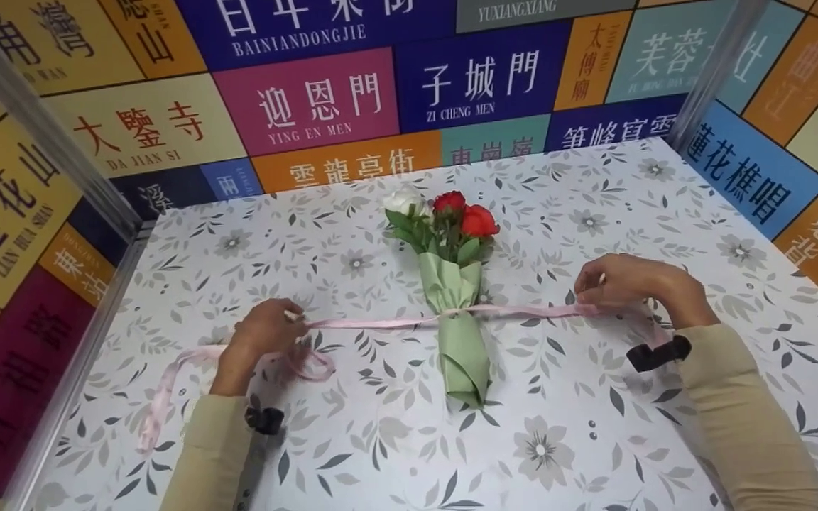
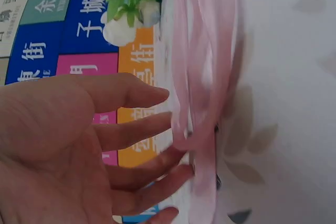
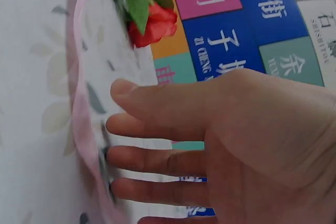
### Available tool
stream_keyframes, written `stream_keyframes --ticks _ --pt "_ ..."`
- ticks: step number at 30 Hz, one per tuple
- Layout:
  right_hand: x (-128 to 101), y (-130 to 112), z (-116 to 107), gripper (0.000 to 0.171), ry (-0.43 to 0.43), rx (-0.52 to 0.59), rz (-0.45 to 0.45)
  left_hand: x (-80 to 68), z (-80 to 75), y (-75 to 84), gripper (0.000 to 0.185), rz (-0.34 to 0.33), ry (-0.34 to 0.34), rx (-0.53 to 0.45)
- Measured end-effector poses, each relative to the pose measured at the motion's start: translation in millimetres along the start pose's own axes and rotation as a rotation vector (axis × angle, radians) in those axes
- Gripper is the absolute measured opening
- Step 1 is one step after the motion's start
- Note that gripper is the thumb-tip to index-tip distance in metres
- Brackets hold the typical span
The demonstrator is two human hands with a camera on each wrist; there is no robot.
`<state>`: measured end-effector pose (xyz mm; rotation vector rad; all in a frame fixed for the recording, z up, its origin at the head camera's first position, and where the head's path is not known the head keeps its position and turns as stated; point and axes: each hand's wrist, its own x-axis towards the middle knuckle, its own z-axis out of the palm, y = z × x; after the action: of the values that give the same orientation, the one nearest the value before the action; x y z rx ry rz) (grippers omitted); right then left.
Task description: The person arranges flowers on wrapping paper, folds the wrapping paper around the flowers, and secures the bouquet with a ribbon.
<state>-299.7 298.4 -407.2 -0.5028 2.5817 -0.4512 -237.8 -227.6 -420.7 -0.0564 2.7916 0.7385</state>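
Observation:
A small bouquet (image 1: 455,312) of red and white roses in green paper lies in the middle of the table, with a pink ribbon (image 1: 380,323) tied round its waist and stretched taut to both sides. My left hand (image 1: 263,333) holds the ribbon's left part. A loose loop and a long tail trail off toward the table's left edge. My right hand (image 1: 618,284) holds the right end. In the left wrist view, several ribbon strands (image 2: 202,66) run past the fingertips (image 2: 181,174). In the right wrist view, the ribbon (image 3: 79,93) passes the lower fingertips (image 3: 113,187), with a red rose (image 3: 155,24) beyond.
The table (image 1: 593,440) has a leaf-and-flower patterned cover. Walls of colourful sign panels (image 1: 309,99) close it in at the back and both sides, with metal posts (image 1: 47,121) at the corners. A black strap (image 1: 657,353) sits on each wrist.

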Motion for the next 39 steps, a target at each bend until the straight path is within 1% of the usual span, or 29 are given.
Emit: stream_keyframes --ticks 3,6,8,11,15,17,19,22,25,27,31,34,36,39 --pt "1 -17 0 0.028 0.032 -0.017 -0.044 -1.6 4.1 13.3 0.038 0.051 0.031 -0.008" --pt "3 -32 4 0.031 0.060 -0.016 -0.074 -1.5 11.8 27.7 0.034 0.126 0.040 -0.057" --pt "4 -41 8 0.030 0.079 -0.022 -0.085 -0.7 18.0 36.5 0.031 0.163 0.041 -0.086" --pt "7 -50 15 0.028 0.107 -0.039 -0.120 2.4 28.6 46.6 0.029 0.191 0.038 -0.070" --pt "13 -60 25 0.026 0.104 -0.034 -0.135 7.8 41.3 54.3 0.029 0.209 0.038 -0.013" --pt "17 -62 30 0.024 0.109 -0.045 -0.131 10.7 46.5 56.1 0.027 0.233 0.048 -0.011" --pt "20 -62 35 0.021 0.128 -0.070 -0.139 13.2 50.6 58.0 0.025 0.248 0.055 -0.033" --pt "25 -62 39 0.013 0.161 -0.115 -0.153 16.2 55.1 60.5 0.020 0.251 0.048 -0.068" --pt "27 -62 41 0.007 0.163 -0.134 -0.152 17.4 57.2 64.3 0.009 0.227 0.039 -0.080" --pt "26 -62 40 0.008 0.157 -0.142 -0.133 17.6 57.4 67.0 0.004 0.209 0.027 -0.091" --pt "22 -63 36 0.010 0.150 -0.164 -0.107 16.5 55.6 72.1 0.007 0.212 0.014 -0.147" --pt "15 -61 31 0.008 0.125 -0.187 -0.103 14.3 52.3 75.7 0.008 0.267 0.048 -0.199" --pt "11 -60 28 0.006 0.098 -0.197 -0.090 12.6 49.9 78.4 0.008 0.312 0.100 -0.232" --pt "5 -56 24 0.005 0.061 -0.212 -0.054 10.7 46.9 82.6 0.008 0.359 0.178 -0.297"
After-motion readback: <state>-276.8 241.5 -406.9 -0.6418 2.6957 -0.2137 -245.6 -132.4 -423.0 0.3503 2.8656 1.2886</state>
